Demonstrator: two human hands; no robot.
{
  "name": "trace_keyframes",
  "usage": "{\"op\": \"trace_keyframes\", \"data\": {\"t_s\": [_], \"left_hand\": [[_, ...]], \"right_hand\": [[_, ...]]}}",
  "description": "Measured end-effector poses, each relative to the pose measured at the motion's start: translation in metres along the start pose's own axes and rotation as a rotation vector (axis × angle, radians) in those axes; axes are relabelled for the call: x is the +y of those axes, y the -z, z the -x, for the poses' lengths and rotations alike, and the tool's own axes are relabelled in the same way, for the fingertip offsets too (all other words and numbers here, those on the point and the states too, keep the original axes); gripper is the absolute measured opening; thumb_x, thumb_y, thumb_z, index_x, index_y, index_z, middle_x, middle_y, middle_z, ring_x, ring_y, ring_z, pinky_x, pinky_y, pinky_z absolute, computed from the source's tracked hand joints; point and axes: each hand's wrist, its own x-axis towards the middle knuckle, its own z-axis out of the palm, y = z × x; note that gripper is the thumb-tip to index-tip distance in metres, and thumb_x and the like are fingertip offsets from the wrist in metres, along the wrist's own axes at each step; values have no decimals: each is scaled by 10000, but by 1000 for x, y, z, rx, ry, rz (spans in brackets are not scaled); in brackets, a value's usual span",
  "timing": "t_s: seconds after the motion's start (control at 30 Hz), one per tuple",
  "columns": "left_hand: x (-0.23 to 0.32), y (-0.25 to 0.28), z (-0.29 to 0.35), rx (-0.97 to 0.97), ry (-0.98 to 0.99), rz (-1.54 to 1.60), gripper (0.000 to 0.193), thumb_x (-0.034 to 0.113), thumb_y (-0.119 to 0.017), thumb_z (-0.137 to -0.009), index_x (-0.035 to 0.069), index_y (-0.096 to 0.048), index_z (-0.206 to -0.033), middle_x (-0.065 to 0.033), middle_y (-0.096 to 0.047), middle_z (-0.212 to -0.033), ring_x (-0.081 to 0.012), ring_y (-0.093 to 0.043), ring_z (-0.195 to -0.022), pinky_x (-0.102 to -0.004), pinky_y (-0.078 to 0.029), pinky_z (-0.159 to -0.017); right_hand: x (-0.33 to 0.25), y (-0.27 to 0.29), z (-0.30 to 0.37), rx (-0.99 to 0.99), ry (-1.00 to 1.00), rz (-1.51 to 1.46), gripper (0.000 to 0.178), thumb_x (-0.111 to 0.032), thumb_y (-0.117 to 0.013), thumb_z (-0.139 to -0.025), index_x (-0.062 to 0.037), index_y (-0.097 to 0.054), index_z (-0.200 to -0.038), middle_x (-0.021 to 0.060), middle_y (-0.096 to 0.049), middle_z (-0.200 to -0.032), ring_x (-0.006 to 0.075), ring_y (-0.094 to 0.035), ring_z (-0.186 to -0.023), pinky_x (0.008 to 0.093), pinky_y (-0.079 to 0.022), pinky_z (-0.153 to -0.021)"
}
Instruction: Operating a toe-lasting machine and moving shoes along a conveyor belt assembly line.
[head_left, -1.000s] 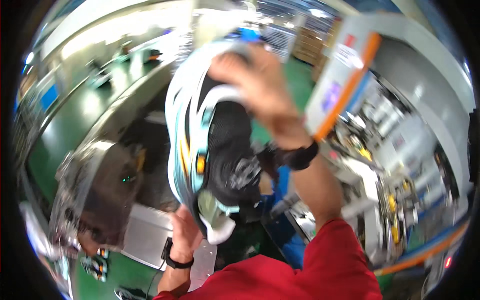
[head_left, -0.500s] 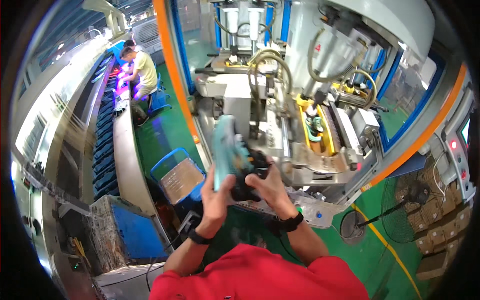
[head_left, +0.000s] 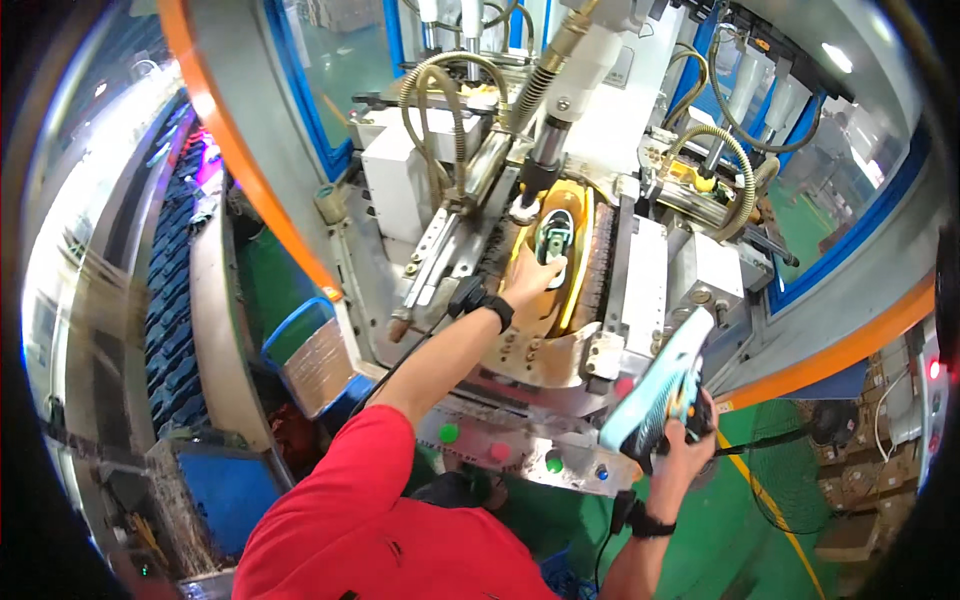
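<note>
A light-blue-and-black sneaker (head_left: 655,385) is clasped in the right hand (head_left: 687,448) near the button panel (head_left: 525,456). The left hand (head_left: 530,278) meets a second shoe (head_left: 557,232) in the machine's (head_left: 392,190) yellow mould (head_left: 582,265); whether it grips, I cannot tell.

Textured fabric-like pale-blue shoe (head_left: 660,388), matt red cloth shirt (head_left: 400,548), scuffed metal button panel (head_left: 525,453), smooth green floor (head_left: 728,520)

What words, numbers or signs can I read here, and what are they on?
None can be read clearly.
Small grey rectangular plate on the tall white machine column: too small.
Long silver metal button panel: faint marks, too small.
Brown cardboard boxes: too blurred.
Pale-blue and black shoe in the right hand: nothing readable.
</note>
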Motion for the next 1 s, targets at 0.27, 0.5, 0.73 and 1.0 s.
{"op": "trace_keyframes", "data": {"t_s": [0.27,0.5,0.73,1.0], "left_hand": [[-6,-49,-67,-47,141,-179,554,122,-617,-731,-62,-414,-1213,-292,-539,-1218,-448,-563,-1081,-481,-466,-925],[31,92,47,-438,607,1037,277,82,-692,-831,-4,-615,-1083,-101,-689,-928,-211,-678,-729,-346,-553,-612],[9,249,207,-332,571,947,534,63,-746,-782,-63,-523,-1251,-83,-608,-1120,-154,-618,-956,-303,-511,-865],[-17,338,337,405,472,993,465,46,-646,-835,-47,-502,-1268,-112,-644,-1094,-190,-671,-928,-295,-558,-803]], "right_hand": [[-31,15,-39,187,148,295,591,-110,-719,-719,44,-511,-1250,101,-559,-1152,181,-549,-1003,309,-454,-897],[-62,-119,-185,-267,29,679,457,-169,-733,-707,48,-577,-1077,77,-624,-895,138,-586,-805,290,-486,-727],[55,-297,-218,-597,19,1189,565,-260,-751,-670,95,-587,-1078,275,-666,-1000,388,-655,-990,423,-522,-835],[147,-348,-188,-208,263,1281,408,-216,-624,-795,-20,-419,-1087,232,-665,-938,398,-681,-872,476,-556,-771]]}}
